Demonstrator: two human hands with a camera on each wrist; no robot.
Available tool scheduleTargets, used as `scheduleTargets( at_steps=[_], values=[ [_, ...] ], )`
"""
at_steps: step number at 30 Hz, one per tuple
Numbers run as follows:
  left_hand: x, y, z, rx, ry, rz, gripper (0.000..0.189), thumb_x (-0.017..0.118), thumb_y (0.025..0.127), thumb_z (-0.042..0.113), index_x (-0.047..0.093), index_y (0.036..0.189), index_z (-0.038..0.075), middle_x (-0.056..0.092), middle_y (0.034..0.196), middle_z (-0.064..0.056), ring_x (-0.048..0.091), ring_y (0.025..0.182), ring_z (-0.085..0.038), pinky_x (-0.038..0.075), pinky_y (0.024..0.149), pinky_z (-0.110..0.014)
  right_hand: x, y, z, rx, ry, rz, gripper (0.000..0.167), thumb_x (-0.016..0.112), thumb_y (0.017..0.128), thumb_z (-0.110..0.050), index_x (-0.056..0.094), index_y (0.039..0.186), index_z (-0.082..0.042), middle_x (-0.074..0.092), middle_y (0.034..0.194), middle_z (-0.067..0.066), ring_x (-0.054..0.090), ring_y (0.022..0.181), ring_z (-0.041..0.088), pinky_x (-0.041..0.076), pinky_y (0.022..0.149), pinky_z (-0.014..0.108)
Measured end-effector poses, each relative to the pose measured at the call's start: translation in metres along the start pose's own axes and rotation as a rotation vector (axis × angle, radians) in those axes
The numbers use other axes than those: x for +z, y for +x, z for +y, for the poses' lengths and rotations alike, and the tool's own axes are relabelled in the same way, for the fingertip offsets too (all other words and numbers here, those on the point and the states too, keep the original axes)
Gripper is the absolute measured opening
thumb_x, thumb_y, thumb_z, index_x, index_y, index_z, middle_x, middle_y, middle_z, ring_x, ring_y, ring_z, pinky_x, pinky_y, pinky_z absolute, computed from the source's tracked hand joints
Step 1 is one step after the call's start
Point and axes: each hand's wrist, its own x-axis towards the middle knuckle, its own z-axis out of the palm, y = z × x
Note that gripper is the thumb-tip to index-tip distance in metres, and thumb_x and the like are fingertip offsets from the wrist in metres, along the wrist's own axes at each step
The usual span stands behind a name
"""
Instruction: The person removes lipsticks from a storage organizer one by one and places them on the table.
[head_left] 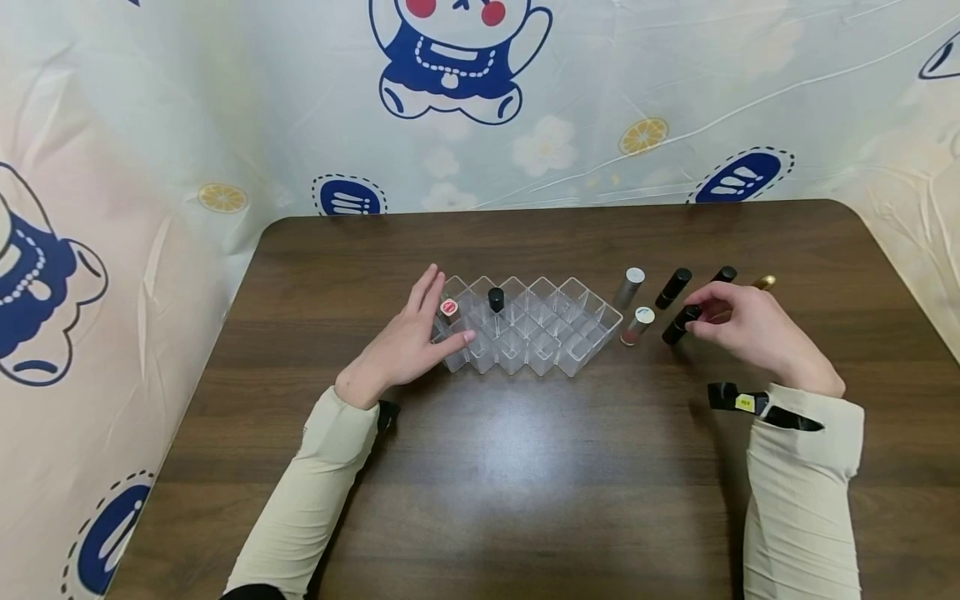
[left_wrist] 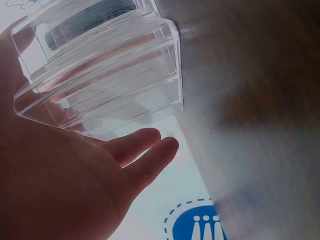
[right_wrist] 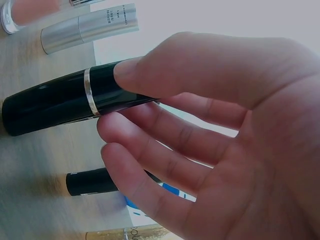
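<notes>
A clear plastic lipstick organizer point(head_left: 542, 337) with many slots stands on the table. My left hand point(head_left: 405, 346) is at its left end, thumb along the front side and fingers straight at the back, as the left wrist view also shows. Inside the organizer are a red-topped tube point(head_left: 449, 310) at the left and a black-capped tube point(head_left: 496, 301) in the back row. To the right, my right hand point(head_left: 757, 329) pinches a black lipstick tube point(right_wrist: 50, 102) with a silver band between thumb and fingers. Whether its base touches the table is hard to tell.
Between organizer and right hand stand a silver tube point(head_left: 628, 289) and a clear tube with a white top point(head_left: 637, 326). Another black tube point(head_left: 672, 288) is just behind them. Beyond the right hand are a further black tube point(head_left: 725, 274) and a gold tube point(head_left: 764, 282).
</notes>
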Motion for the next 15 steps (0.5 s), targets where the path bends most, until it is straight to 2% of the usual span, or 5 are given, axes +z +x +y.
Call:
scheduleTargets(
  at_steps=[15],
  values=[
    [-0.0006, 0.0008, -0.0002, 0.001, 0.000, 0.008, 0.099, 0.045, 0.088, 0.072, -0.005, 0.156, 0.020, -0.015, 0.162, 0.006, 0.038, 0.139, -0.034, 0.034, 0.111, -0.052, -0.0021, 0.0012, -0.0004, 0.014, -0.003, -0.006, 0.029, 0.070, 0.088, -0.020, 0.064, 0.112, -0.005, 0.067, 0.096, 0.013, 0.064, 0.089, 0.028, 0.046, 0.067, 0.018]
  ],
)
